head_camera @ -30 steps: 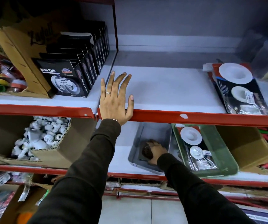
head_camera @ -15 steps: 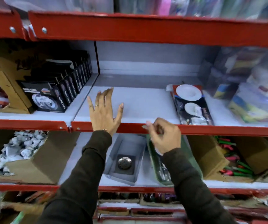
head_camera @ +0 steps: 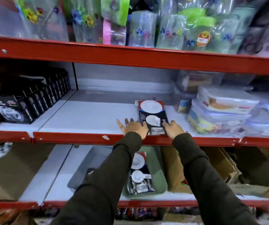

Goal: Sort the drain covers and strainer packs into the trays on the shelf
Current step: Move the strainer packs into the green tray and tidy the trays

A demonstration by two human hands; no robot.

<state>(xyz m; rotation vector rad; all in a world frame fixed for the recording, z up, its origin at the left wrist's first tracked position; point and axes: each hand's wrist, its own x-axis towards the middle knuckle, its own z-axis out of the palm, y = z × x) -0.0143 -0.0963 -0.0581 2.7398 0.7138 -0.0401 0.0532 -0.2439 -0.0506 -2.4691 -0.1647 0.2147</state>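
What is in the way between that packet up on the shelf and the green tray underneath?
The red shelf edge runs between the packet and the green tray below. Both arms cross in front too. The left hand and right hand touch the packet's sides.

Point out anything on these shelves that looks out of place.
One strainer pack lies loose on the middle shelf, both hands at its near end, while a matching pack sits in the green tray below.

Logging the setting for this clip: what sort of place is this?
Most likely a household-goods shop aisle. Red-edged shelving carries packaged stock: a row of black tape boxes, wrapped plastic containers, one item with a price sticker. Both hands reach a strainer pack.
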